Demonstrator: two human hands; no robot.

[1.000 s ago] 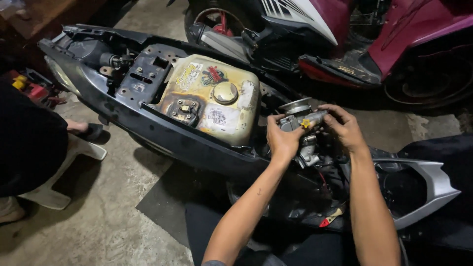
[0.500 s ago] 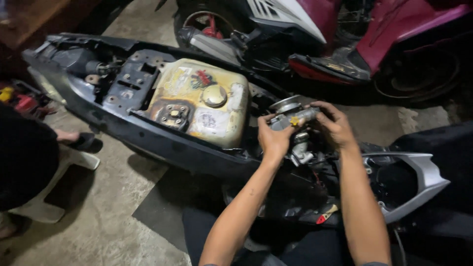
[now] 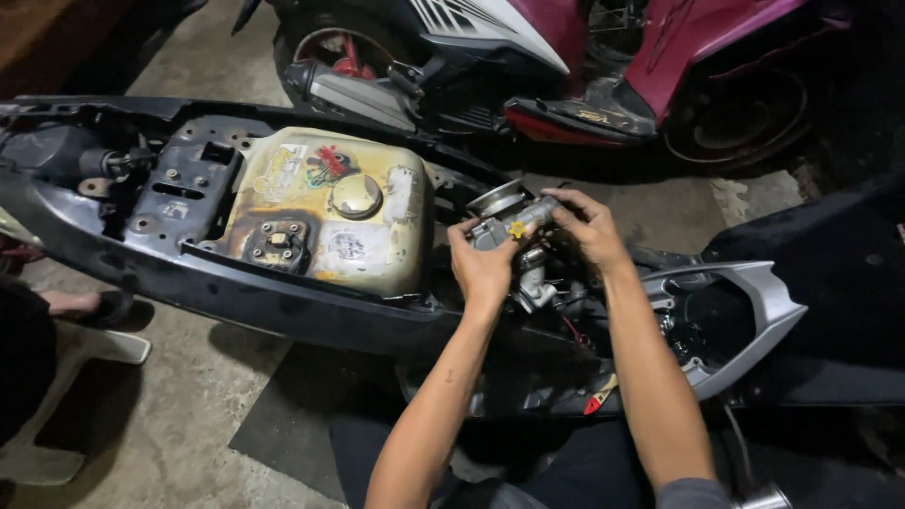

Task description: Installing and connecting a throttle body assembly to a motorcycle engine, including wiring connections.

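Both my hands hold a grey metal carburettor (image 3: pixel 517 226) with a small yellow knob, above the open rear of a stripped black scooter frame (image 3: pixel 236 292). My left hand (image 3: pixel 481 264) grips its lower left side. Over its right end, my right hand (image 3: pixel 589 226) is closed with the fingers on top. Just left of the part sits a stained yellowish fuel tank (image 3: pixel 325 212) with a round cap. A silver grab rail (image 3: pixel 745 320) curves to the right of my arms.
A red and white scooter (image 3: pixel 584 57) is parked behind the frame. At the far left is another person's foot (image 3: pixel 71 303) in a sandal beside a white plastic stool (image 3: pixel 57 405). A red-handled tool (image 3: pixel 600 396) lies below the frame. The floor is concrete.
The view has shifted, so the frame and my hands sit further right and lower. Both hands keep hold of the carburettor, turning it slightly.
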